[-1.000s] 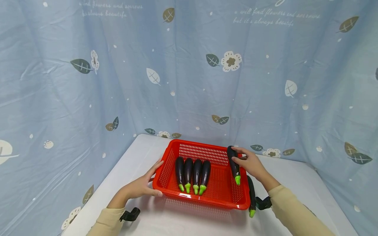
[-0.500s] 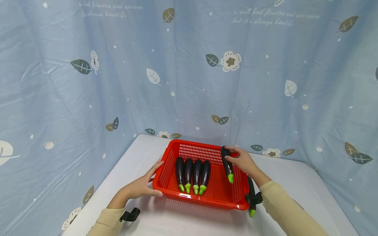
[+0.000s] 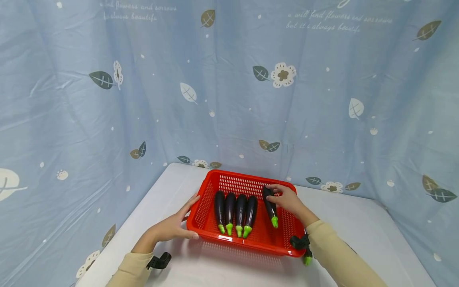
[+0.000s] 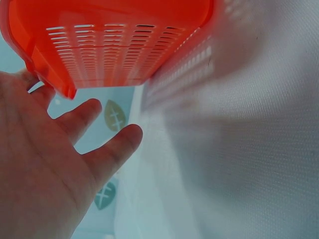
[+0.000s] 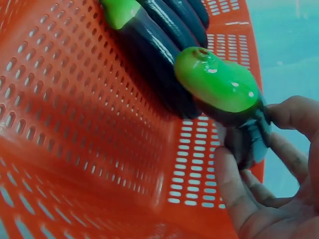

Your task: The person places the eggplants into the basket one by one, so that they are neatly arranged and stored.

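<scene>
A red plastic basket (image 3: 258,248) holds a row of several dark purple eggplants (image 3: 240,211) with green stem ends, lying side by side left of its middle. My right hand (image 3: 292,204) grips another eggplant (image 3: 269,207) over the right half of the basket, its green end towards me. In the right wrist view thumb and fingers wrap the far end of this eggplant (image 5: 219,82), close to the others. My left hand (image 3: 171,228) rests against the basket's left rim, thumb stretched out at the front corner. Its fingers (image 4: 79,119) look spread beside the red wall (image 4: 114,50).
One more eggplant (image 3: 307,258) lies on the white table (image 3: 344,223) just outside the basket's right side, mostly hidden by the right wrist and its black camera (image 3: 299,242). A blue patterned curtain (image 3: 236,99) stands behind and at the sides.
My right hand has carried its eggplant leftwards from the basket's right edge, and lower, nearer the row. The left hand and basket have stayed put.
</scene>
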{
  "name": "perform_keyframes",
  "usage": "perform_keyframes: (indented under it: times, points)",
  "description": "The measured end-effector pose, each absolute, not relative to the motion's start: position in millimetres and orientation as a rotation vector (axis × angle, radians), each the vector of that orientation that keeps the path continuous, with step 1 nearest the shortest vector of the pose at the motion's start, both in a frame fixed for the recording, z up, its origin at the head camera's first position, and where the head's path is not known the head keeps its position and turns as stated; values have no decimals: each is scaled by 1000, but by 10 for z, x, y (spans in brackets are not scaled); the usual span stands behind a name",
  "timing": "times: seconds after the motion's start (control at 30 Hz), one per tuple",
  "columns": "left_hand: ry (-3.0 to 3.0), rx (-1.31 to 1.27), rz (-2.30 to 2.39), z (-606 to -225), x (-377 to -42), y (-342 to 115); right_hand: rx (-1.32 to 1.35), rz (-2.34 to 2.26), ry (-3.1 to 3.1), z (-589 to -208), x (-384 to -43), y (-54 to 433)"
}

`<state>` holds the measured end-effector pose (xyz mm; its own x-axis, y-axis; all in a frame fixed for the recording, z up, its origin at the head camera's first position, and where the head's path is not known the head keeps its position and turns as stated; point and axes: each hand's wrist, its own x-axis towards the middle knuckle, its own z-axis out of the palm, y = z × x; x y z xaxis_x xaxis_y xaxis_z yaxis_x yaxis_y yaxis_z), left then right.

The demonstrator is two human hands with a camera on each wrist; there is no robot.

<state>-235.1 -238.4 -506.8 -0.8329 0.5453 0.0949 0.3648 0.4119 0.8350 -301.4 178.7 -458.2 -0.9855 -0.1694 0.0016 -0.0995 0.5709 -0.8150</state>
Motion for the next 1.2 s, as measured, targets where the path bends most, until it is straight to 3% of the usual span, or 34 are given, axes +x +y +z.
perform_keyframes:
  times: [1.2]
  points:
    - [2479,780,1379,-5078,-2353,-2386,-164,-1148,2687,-4843,-3057,1544]
